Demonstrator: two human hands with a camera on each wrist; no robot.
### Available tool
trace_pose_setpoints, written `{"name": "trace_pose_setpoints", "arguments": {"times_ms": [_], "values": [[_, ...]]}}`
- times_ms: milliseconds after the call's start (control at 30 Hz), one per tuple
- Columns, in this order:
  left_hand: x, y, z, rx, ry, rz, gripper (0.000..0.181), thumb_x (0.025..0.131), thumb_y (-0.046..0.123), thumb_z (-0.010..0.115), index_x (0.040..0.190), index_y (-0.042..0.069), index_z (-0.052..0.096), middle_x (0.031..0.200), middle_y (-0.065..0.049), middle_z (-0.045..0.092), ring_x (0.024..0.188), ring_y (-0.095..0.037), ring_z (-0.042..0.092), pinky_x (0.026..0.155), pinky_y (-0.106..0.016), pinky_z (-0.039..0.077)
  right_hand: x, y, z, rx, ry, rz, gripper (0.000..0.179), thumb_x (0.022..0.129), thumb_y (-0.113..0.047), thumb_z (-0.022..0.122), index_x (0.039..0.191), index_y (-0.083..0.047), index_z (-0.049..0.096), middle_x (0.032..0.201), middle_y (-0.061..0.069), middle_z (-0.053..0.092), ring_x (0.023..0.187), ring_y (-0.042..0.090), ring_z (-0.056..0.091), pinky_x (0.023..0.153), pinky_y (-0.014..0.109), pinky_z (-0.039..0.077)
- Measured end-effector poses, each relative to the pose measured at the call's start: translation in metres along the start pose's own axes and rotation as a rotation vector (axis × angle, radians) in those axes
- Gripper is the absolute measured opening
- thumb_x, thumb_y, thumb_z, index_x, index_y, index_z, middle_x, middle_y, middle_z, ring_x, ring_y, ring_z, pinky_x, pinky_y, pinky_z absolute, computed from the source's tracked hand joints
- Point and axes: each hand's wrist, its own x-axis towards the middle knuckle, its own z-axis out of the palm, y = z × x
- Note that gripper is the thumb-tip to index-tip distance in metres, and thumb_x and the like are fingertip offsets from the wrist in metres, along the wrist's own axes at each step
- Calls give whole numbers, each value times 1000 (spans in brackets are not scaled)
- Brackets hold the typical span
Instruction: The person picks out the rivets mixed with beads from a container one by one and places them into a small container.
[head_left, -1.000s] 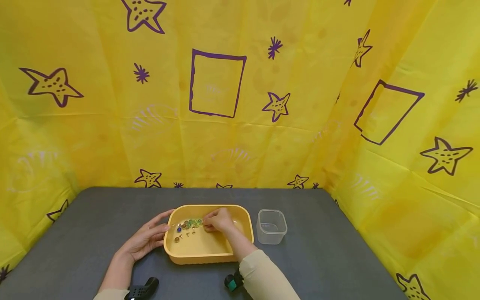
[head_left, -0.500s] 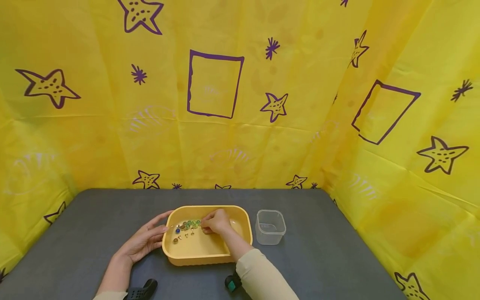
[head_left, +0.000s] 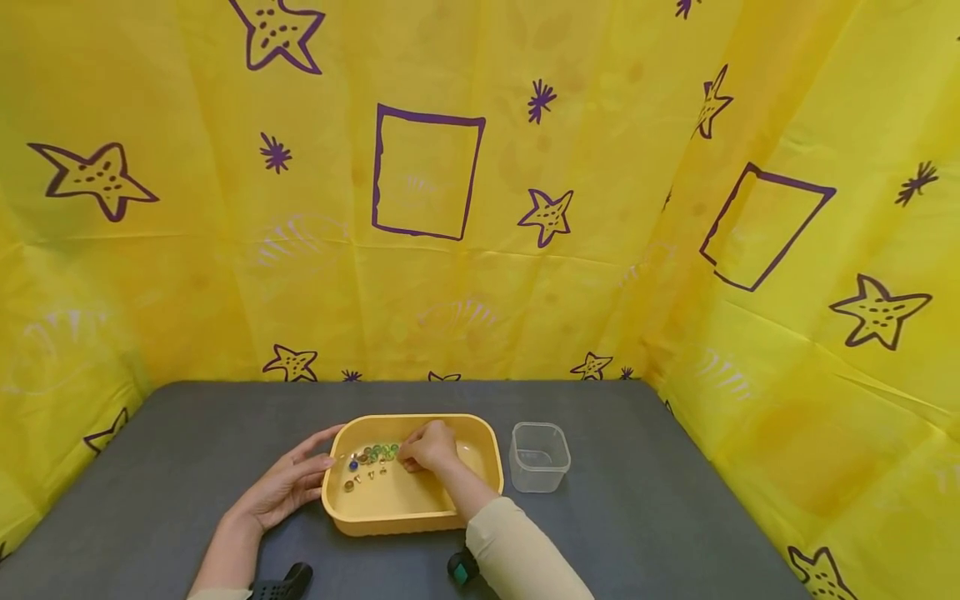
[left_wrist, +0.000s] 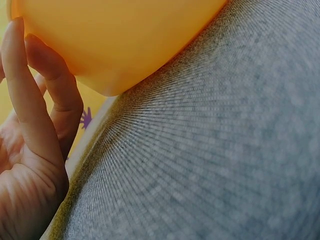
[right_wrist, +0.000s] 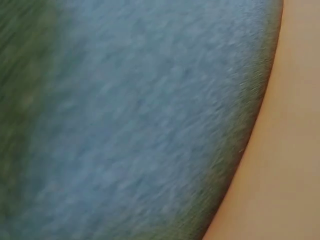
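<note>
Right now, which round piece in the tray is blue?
The blue piece at the left in the tray, beyond the front brown piece; other visible round pieces look green or brown.

Wore long, pale-cream fabric sleeve [head_left: 522,548] on right, softly creased | wore matching pale-cream cuff [head_left: 219,594] on left, only partly visible | bore curved, black, dotted wrist device [head_left: 282,585] on left | bore rounded black wrist unit [head_left: 465,559] with teal-green, squarish patch [head_left: 461,573] on right
</note>
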Motion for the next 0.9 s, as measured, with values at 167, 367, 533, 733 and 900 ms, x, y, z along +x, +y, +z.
{"name": "trace_pose_setpoints", "arguments": {"times_ms": [167,367,533,733,900], "values": [[0,0,0,-10,-6,2,46,106,12,43,141,42,40,130,2,62,110,-13,69,88,-25,61,0,-4,1,-35,38,37,9,70,-1,85,67,-3,76,56,8,69,43,9,61,44,22,55],[0,0,0,-6,4,-3,46,106,13,43,142,41,38,130,2,61,110,-13,69,88,-25,61,-1,-5,2,-82,71,27,12,68,-4,86,64,-6,75,52,6,68,41,9,60,41,21,53],[0,0,1,-7,12,-11,44,106,13,43,138,42,41,129,2,62,110,-12,69,88,-25,61,-1,-2,3,-115,91,-5,16,67,-5,87,60,-8,73,49,3,66,38,6,56,38,17,49],[0,0,2,-7,13,-13,43,106,13,45,136,44,43,129,3,62,110,-12,69,89,-25,60,-2,1,3,-129,94,-26,17,67,-6,87,58,-9,73,51,4,68,38,6,57,37,15,46],[0,0,1,-9,24,-17,43,106,13,45,135,44,43,128,3,63,109,-11,69,88,-25,61,-3,2,2,-111,81,-36,14,69,-4,86,61,-7,75,53,6,69,39,8,60,38,17,49]]}}
